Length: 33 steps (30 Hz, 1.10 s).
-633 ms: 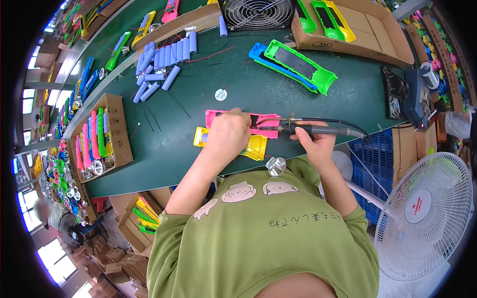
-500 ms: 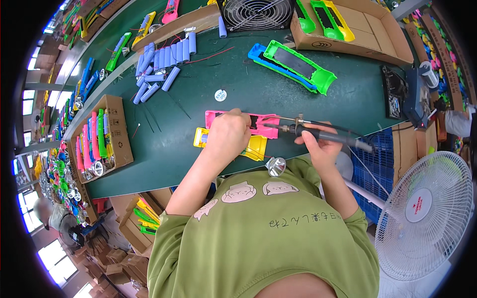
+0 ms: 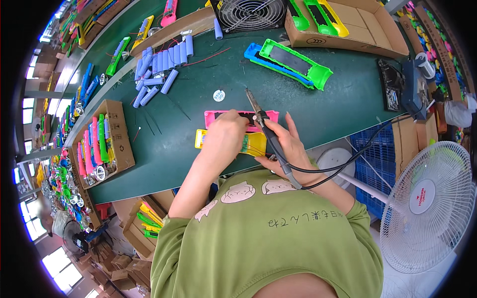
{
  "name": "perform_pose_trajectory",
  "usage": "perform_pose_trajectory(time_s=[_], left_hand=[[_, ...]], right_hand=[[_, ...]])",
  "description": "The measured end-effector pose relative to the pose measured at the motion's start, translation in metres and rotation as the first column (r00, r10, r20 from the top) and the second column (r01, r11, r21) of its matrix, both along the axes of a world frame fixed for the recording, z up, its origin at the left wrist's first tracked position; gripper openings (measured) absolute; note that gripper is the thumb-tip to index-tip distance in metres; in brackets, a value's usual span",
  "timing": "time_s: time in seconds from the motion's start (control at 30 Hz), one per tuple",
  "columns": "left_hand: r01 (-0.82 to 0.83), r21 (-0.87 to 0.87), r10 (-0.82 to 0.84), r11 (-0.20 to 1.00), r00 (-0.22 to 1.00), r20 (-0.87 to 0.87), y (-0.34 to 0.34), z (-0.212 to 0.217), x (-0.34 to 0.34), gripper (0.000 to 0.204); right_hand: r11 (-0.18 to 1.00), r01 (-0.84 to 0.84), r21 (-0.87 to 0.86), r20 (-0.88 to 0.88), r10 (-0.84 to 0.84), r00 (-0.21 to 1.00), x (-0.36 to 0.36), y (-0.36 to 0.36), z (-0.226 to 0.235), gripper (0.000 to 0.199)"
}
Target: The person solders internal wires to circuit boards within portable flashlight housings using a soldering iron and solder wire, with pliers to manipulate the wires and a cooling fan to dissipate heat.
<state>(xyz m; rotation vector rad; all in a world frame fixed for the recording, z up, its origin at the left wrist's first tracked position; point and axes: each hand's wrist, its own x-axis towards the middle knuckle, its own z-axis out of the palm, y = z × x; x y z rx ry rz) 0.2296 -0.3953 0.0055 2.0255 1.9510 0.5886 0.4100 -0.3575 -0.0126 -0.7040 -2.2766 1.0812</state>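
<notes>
A pink flashlight housing [image 3: 212, 117] lies on the green bench, with a yellow flashlight housing [image 3: 257, 144] just nearer to me. My left hand [image 3: 226, 134] is closed over both, its fingertips down inside the pink one; whatever they pinch is hidden. A soldering iron [image 3: 274, 139] rests in my right hand [image 3: 292, 150], its metal tip pointing up and away above the bench, past the pink housing. That hand's thumb and fingers reach to the right end of the yellow housing, where thin wires run. The reflector there is mostly covered by the hand.
Blue battery cells [image 3: 169, 58] with wires lie at the far left. Blue and green housings [image 3: 293, 64] lie beyond my hands. A cardboard box [image 3: 117, 134] of housings stands left, another box [image 3: 365, 42] far right. The iron's black cable [image 3: 348, 161] loops right, near a white fan [image 3: 422, 198].
My right hand has come left to the yellow housing's end, and the soldering iron has swung so its tip points away from me. My left hand stays nearly in place.
</notes>
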Motion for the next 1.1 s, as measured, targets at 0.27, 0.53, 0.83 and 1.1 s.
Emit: perform_pose_trajectory(time_s=[0.27, 0.53, 0.83, 1.1], left_hand=[[0.159, 0.235, -0.193, 0.959, 0.973, 0.126, -0.03, 0.003, -0.008, 0.021], [-0.131, 0.417, 0.047, 0.899, 0.978, 0.205, -0.022, -0.028, 0.017, 0.019], [-0.267, 0.241, 0.158, 0.933, 0.906, 0.392, -0.029, -0.017, 0.016, 0.013], [-0.28, 0.232, 0.181, 0.932, 0.91, 0.372, -0.033, -0.021, 0.019, 0.014]], right_hand=[[0.991, -0.103, 0.086, 0.108, 0.094, 0.99, 0.007, 0.041, 0.012, 0.074], [0.988, 0.027, 0.152, -0.054, -0.019, 0.998, 0.018, 0.03, 0.008, 0.05], [0.801, 0.346, -0.488, -0.42, -0.563, 0.712, 0.04, -0.022, -0.026, 0.021], [0.613, 0.266, -0.744, -0.304, -0.664, 0.683, 0.032, -0.024, -0.025, 0.021]])
